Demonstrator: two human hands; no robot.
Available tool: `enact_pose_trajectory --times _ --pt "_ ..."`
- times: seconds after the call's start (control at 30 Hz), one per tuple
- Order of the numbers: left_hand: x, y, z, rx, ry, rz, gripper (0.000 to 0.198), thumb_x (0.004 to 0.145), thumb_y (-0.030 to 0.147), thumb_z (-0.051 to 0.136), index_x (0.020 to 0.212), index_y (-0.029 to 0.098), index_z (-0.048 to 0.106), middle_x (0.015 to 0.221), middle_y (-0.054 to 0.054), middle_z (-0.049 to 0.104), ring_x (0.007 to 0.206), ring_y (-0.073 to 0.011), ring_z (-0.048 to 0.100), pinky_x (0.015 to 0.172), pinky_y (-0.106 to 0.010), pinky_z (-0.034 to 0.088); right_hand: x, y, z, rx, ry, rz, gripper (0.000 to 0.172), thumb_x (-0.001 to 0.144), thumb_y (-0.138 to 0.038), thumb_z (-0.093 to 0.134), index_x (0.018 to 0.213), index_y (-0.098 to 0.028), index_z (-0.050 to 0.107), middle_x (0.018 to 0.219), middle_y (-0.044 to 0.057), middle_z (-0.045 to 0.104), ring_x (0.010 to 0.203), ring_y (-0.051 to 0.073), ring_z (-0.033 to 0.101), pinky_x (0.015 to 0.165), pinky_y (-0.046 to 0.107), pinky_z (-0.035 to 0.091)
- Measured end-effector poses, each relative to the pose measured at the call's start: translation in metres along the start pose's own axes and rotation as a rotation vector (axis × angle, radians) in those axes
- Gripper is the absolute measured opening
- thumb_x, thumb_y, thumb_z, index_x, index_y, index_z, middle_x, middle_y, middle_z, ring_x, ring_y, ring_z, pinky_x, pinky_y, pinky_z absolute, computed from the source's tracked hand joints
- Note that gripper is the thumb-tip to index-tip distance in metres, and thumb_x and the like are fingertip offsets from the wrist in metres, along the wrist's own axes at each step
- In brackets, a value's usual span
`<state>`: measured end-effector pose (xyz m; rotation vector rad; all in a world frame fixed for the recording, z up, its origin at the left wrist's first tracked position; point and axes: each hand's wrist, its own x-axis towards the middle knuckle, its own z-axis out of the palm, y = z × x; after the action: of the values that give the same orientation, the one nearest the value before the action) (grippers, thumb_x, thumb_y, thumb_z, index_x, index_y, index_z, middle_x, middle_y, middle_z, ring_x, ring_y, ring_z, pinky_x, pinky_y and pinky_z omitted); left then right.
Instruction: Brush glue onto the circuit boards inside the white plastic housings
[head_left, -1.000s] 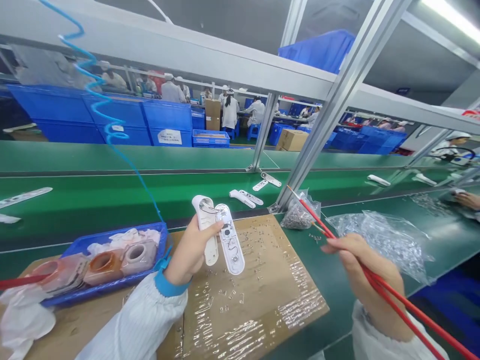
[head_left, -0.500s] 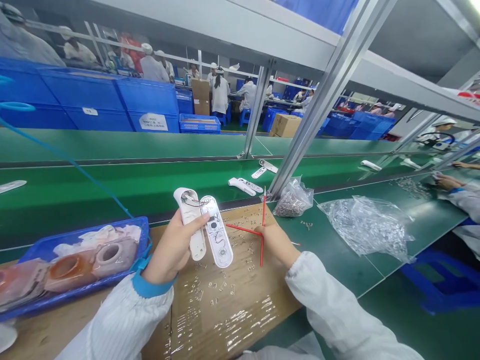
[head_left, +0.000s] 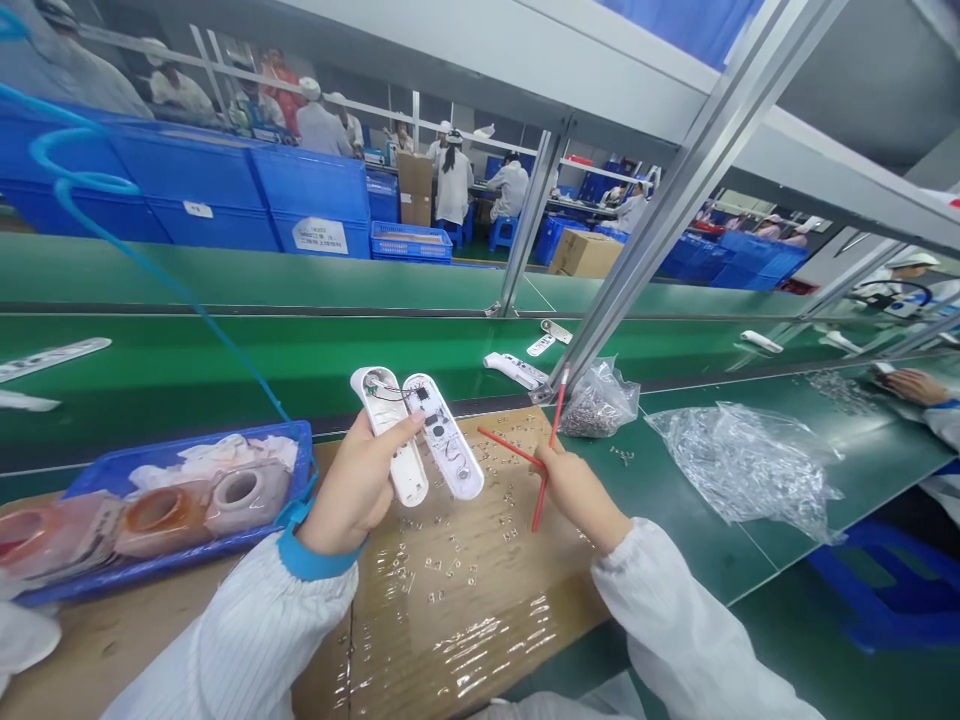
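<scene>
My left hand [head_left: 358, 485] grips an opened white handheld device, its thumb pressing on the right half. The left half is a hollow white casing shell [head_left: 409, 470]; the right half carries a circuit board [head_left: 442, 430] with thin wires. Dark wires link the two halves near the top. Closed around two thin red sticks [head_left: 538, 505] that cross at the fingers is my right hand [head_left: 577, 490]. It hovers over a tape-covered cardboard sheet [head_left: 480, 650] strewn with small metal pieces [head_left: 450, 570]. The right hand stays apart from the device.
A blue tray [head_left: 300, 440] with tape rolls stands at left, below a blue coiled hose [head_left: 187, 290]. Behind run a green belt [head_left: 187, 370] with white device parts and a metal post [head_left: 660, 210]. Plastic bags [head_left: 750, 465] lie right, near a co-worker's hand [head_left: 911, 385].
The view has shifted, and most things sit further right. The device halves are turned slightly in my left hand. More of the white parts on the belt at left has come into view.
</scene>
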<state>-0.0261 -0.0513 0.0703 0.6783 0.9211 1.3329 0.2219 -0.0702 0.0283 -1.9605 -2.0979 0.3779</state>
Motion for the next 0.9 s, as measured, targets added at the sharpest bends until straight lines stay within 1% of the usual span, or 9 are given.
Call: enact_pose_trajectory --times 0.07,0.13,0.23,0.3,0.37,0.47,0.6,0.77,0.9 --pt "0.002 -0.001 0.003 -0.059 0.017 0.015 0.039 0.07 0.018 0.075 0.106 0.018 0.06 0.11 -0.006 0.068 0.102 -0.0237 0.064 0.088 -0.04 0.053 -0.01 0.0 -0.013 0.085 0.043 -0.005 0.02 0.092 -0.024 0.044 0.078 -0.017 0.056 0.072 0.006 0.065 0.064 0.016 0.059 0.061 0.025 0.042" --pt "0.004 -0.004 0.008 -0.112 0.042 0.038 0.034 0.071 0.016 0.074 0.102 0.018 0.061 0.112 -0.006 0.067 0.107 -0.0236 0.062 0.092 -0.041 0.052 -0.018 -0.007 -0.025 0.16 0.097 -0.008 0.021 0.092 -0.031 0.046 0.081 -0.017 0.057 0.076 0.005 0.066 0.067 0.016 0.06 0.062 0.026 0.044" --pt "0.005 -0.012 0.024 -0.186 0.091 0.11 0.029 0.072 0.016 0.073 0.099 0.018 0.061 0.116 -0.006 0.065 0.113 -0.0225 0.059 0.097 -0.039 0.049 -0.025 -0.03 -0.033 0.33 0.197 -0.01 0.025 0.089 -0.041 0.052 0.085 -0.018 0.06 0.075 0.004 0.066 0.065 0.015 0.059 0.062 0.027 0.046" --pt "0.004 -0.017 0.037 -0.239 0.093 0.173 0.03 0.074 0.016 0.072 0.101 0.02 0.06 0.119 -0.005 0.063 0.115 -0.0216 0.058 0.099 -0.037 0.047 -0.023 -0.049 -0.034 0.538 0.256 -0.036 0.023 0.084 -0.04 0.06 0.082 -0.018 0.062 0.073 0.003 0.066 0.063 0.015 0.058 0.061 0.027 0.046" --pt "0.002 -0.021 0.05 -0.289 0.075 0.222 0.033 0.074 0.017 0.072 0.104 0.022 0.058 0.12 -0.004 0.062 0.114 -0.0203 0.058 0.098 -0.035 0.047 -0.018 -0.067 -0.033 0.667 0.271 -0.086 0.016 0.082 -0.034 0.062 0.08 -0.018 0.064 0.074 0.002 0.067 0.066 0.015 0.059 0.064 0.027 0.047" --pt "-0.002 -0.024 0.064 -0.361 0.08 0.265 0.036 0.072 0.017 0.073 0.103 0.023 0.055 0.113 -0.003 0.063 0.104 -0.0181 0.061 0.094 -0.034 0.047 -0.013 -0.084 -0.033 0.682 0.261 -0.128 0.008 0.081 -0.023 0.06 0.079 -0.018 0.066 0.079 0.002 0.069 0.073 0.015 0.062 0.068 0.026 0.047" --pt "-0.006 -0.026 0.073 -0.43 0.174 0.345 0.036 0.07 0.016 0.074 0.1 0.021 0.055 0.1 -0.002 0.063 0.091 -0.015 0.062 0.088 -0.032 0.048 -0.012 -0.089 -0.035 0.657 0.272 -0.108 0.008 0.081 -0.019 0.059 0.081 -0.018 0.067 0.081 0.003 0.071 0.074 0.016 0.063 0.068 0.027 0.046" --pt "-0.01 -0.033 0.08 -0.442 0.202 0.407 0.037 0.071 0.017 0.074 0.103 0.023 0.056 0.099 -0.002 0.062 0.089 -0.0139 0.061 0.087 -0.03 0.048 -0.012 -0.089 -0.038 0.61 0.284 -0.071 0.007 0.08 -0.018 0.06 0.079 -0.018 0.067 0.078 0.002 0.071 0.072 0.017 0.063 0.068 0.027 0.045" --pt "-0.012 -0.036 0.085 -0.432 0.221 0.409 0.04 0.073 0.016 0.072 0.108 0.024 0.055 0.108 -0.004 0.063 0.095 -0.0159 0.062 0.089 -0.032 0.048 -0.01 -0.089 -0.04 0.571 0.28 -0.049 0.007 0.078 -0.016 0.061 0.074 -0.019 0.067 0.074 0.002 0.071 0.069 0.017 0.063 0.066 0.027 0.045"
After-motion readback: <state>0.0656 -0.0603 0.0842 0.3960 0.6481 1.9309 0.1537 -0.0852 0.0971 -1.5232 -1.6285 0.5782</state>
